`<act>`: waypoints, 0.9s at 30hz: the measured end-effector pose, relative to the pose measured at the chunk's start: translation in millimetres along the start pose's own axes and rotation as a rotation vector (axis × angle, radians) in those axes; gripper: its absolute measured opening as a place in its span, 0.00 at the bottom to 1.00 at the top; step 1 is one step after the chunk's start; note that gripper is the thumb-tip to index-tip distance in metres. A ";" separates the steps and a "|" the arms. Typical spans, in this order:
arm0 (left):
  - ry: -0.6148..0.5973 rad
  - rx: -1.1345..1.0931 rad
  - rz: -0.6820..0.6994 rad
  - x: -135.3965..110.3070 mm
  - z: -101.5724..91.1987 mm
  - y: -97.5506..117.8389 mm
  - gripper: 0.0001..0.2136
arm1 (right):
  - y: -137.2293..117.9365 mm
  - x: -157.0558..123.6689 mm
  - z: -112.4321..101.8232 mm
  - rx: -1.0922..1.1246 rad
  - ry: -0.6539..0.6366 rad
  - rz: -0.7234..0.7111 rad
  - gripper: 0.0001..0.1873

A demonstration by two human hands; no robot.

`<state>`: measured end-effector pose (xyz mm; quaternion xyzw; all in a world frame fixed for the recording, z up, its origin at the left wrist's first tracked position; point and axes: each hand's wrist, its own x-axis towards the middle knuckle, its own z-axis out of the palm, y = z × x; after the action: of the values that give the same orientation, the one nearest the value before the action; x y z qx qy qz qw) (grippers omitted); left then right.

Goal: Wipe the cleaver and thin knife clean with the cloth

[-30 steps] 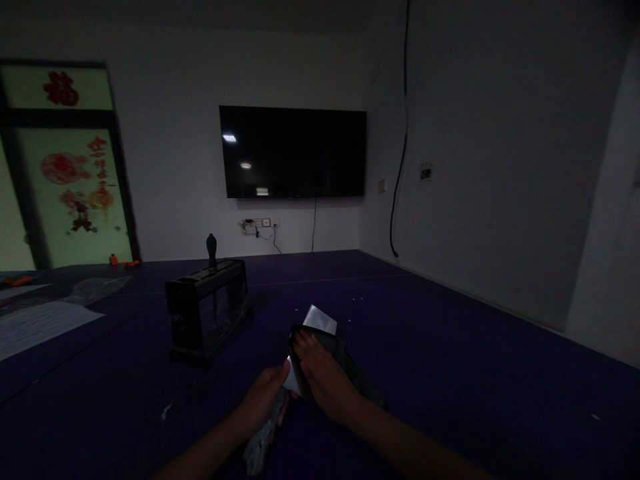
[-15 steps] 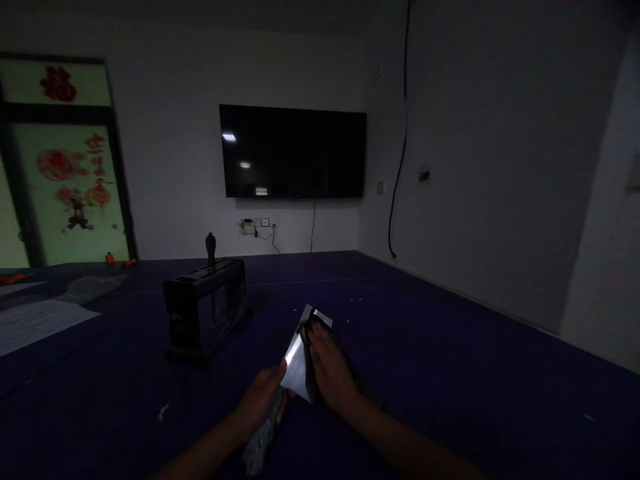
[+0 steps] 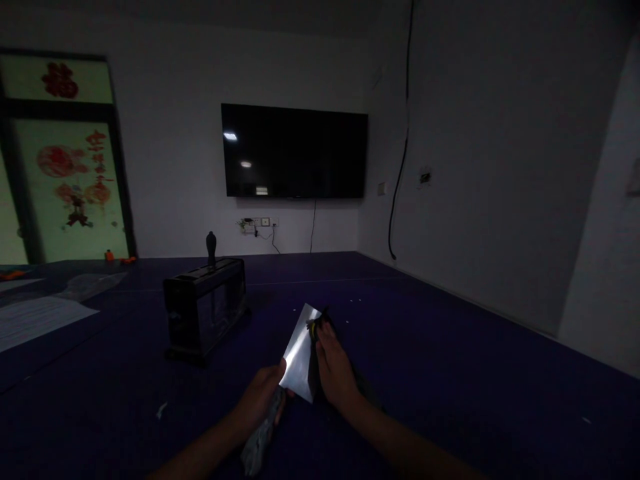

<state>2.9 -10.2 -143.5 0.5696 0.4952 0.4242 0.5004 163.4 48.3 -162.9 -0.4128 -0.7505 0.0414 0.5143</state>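
Note:
My left hand (image 3: pixel 261 395) is closed on the lower left end of a broad, shiny cleaver blade (image 3: pixel 298 360), its thumb lying on the metal. Below that hand hangs a crinkled grey piece (image 3: pixel 256 448); I cannot make out whether it is a wrapped handle or a cloth. With its fingers together, my right hand (image 3: pixel 336 371) presses a dark cloth (image 3: pixel 313 368) with a yellow patch along the blade's right edge. Left of my hands stands a black knife block (image 3: pixel 205 310) with clear sides and one dark handle (image 3: pixel 211 250) sticking up from it.
Papers (image 3: pixel 43 320) and a clear plastic sheet (image 3: pixel 93 285) lie at the left of the purple table (image 3: pixel 450 387). White scraps (image 3: pixel 161 410) dot the surface. Small orange things (image 3: pixel 127 261) sit near the door. A television (image 3: pixel 295 152) hangs on the back wall.
My right hand and the dark cloth have slid slightly right across the blade, and more of its shiny face shows. My left hand has kept its hold.

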 end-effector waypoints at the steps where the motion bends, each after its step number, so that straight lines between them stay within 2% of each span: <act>1: -0.007 0.002 0.005 0.8 -0.4 -0.9 0.37 | -0.8 0.0 -0.5 -0.015 -0.002 0.001 0.23; 6: -0.060 0.029 0.017 1.7 -0.4 -2.1 0.37 | -3.7 0.5 -3.4 -0.076 -0.058 -0.084 0.23; 10: -0.053 0.058 0.021 -1.6 0.7 1.7 0.36 | -6.8 0.9 -5.7 -0.099 -0.122 -0.166 0.23; 19: -0.068 0.057 0.055 -0.1 1.2 1.0 0.33 | -25.9 1.6 -16.5 -0.166 -0.328 -0.409 0.23; 22: -0.056 0.049 0.056 0.8 1.5 -0.5 0.32 | -27.0 2.7 -18.4 -0.167 -0.356 -0.432 0.24; 27: -0.045 0.057 0.043 1.5 1.2 -1.7 0.35 | -24.9 2.9 -15.5 -0.166 -0.327 -0.399 0.24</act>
<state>4.1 -8.9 -145.4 0.6036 0.4835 0.4076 0.4856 161.1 28.2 -141.3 -0.2853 -0.8909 -0.0561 0.3489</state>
